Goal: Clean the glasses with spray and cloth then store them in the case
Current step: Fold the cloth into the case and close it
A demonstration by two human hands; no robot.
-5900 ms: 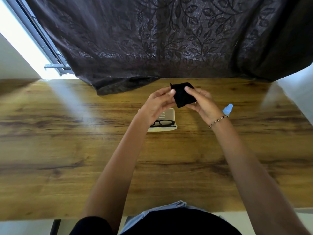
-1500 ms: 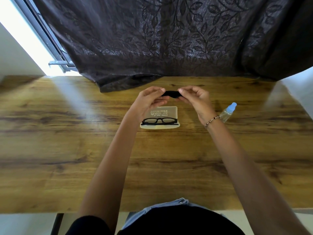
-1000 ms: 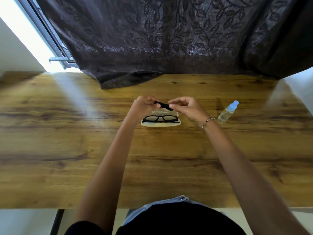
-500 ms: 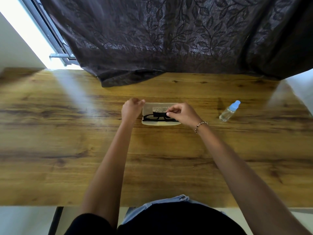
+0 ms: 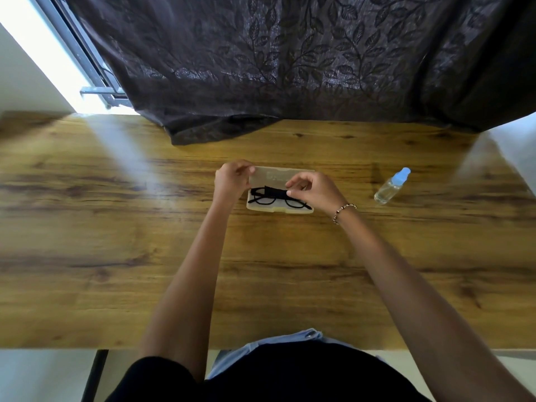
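Note:
A pale translucent glasses case (image 5: 279,210) lies open on the wooden table, its lid (image 5: 285,175) tilted back. Black-framed glasses (image 5: 267,200) rest inside it. A folded black cloth (image 5: 275,191) lies on top of the glasses. My right hand (image 5: 315,190) pinches the cloth's right end with thumb and fingertips. My left hand (image 5: 232,179) holds the left corner of the lid. A small clear spray bottle (image 5: 390,187) with a light blue cap lies to the right of the case, apart from both hands.
The wooden table (image 5: 116,233) stretches wide on both sides. A dark leaf-patterned curtain (image 5: 290,68) hangs behind it, its hem lying on the table's far edge. A bright window frame (image 5: 87,59) is at the back left.
Both hands folded the cloth in the air, then came down to the case. The cloth now lies on the glasses inside it, and my left hand has moved to the lid.

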